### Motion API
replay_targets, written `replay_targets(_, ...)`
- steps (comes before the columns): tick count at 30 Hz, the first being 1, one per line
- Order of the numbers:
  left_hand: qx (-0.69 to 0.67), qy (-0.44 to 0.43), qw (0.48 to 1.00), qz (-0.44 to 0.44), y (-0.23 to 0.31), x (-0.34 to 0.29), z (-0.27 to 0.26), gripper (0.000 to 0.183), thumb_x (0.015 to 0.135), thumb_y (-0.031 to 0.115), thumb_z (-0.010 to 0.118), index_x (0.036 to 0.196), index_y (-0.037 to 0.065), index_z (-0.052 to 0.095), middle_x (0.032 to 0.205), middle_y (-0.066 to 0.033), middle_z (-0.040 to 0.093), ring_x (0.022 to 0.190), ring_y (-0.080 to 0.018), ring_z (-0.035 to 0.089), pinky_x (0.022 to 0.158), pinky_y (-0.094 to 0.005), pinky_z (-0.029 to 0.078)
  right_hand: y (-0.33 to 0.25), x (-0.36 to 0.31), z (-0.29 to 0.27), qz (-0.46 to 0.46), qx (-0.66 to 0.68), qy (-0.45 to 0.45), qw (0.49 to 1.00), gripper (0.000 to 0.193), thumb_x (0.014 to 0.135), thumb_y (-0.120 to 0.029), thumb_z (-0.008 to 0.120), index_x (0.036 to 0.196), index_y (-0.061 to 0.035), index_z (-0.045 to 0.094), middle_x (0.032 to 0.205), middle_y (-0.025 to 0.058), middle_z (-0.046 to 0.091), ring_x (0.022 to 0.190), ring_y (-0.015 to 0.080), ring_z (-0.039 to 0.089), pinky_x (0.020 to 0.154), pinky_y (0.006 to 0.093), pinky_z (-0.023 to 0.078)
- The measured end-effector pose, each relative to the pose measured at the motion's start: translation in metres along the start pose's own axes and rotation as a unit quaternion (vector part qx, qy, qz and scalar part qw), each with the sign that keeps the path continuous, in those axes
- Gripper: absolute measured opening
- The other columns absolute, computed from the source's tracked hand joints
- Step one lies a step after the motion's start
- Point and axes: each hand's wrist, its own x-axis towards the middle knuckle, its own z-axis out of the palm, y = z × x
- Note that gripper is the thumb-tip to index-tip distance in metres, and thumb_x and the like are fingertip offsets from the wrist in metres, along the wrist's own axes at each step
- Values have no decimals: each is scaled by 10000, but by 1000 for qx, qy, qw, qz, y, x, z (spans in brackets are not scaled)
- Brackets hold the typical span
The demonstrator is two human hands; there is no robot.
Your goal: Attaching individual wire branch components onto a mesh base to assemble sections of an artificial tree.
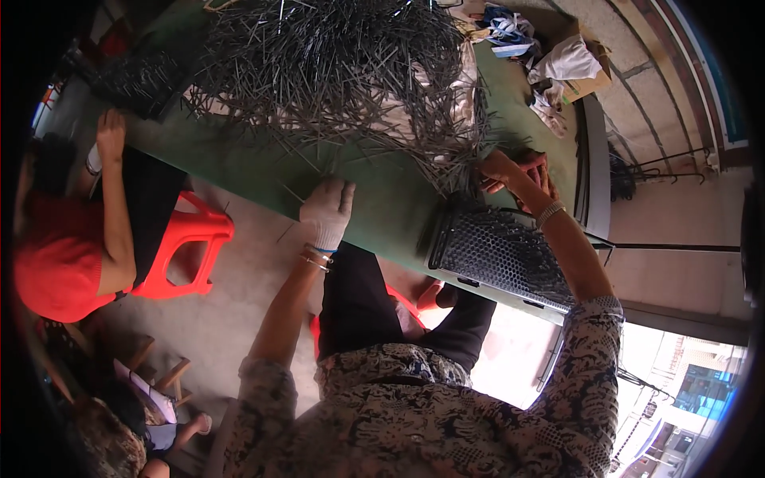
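My left hand [327, 209], in a whitish glove, is at the near edge of the green table [263, 179]. Its fingers are together and partly curled; what they hold, if anything, is hidden. A thin dark strip shows just beside it. My right hand [498, 170], bare with a metal watch band at the wrist, is bent with closed fingers at the right end of a big heap of thin black strips [319, 72]. Its grip is hidden. Beside it is a reddish-brown shape [536, 171] I cannot make out. Below is a black perforated basket [502, 247].
Pale cloth [390, 119] lies under the heap. Gloves and rags [570, 60] are by a cardboard box [591, 82] at the far right. A person in red [60, 255] sits left near a red stool [187, 255]. Another dark basket [143, 84] stands far left.
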Motion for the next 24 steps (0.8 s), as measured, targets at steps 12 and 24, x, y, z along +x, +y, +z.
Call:
replay_targets(12, 50, -43, 998, -6, 7, 0, -7, 229, 907, 296, 648, 870, 77, 703, 858, -98, 700, 725, -261, 669, 654, -356, 552, -101, -41, 40, 165, -129, 85, 974, 939, 677, -811, 638, 1226, -51, 599, 956, 161, 681, 688, 283, 685, 560, 432, 577)
replay_targets(24, 37, 25, 999, 16, 0, -1, 7, 318, 930, 408, 556, 764, 139, 588, 709, -72, 588, 595, -277, 606, 487, -413, 485, -76, -22, 28, 256, -80, 73, 960, 1050, 708, -837, 566, 1347, -6, 493, 1150, 209, 619, 905, 354, 677, 698, 517, 589)
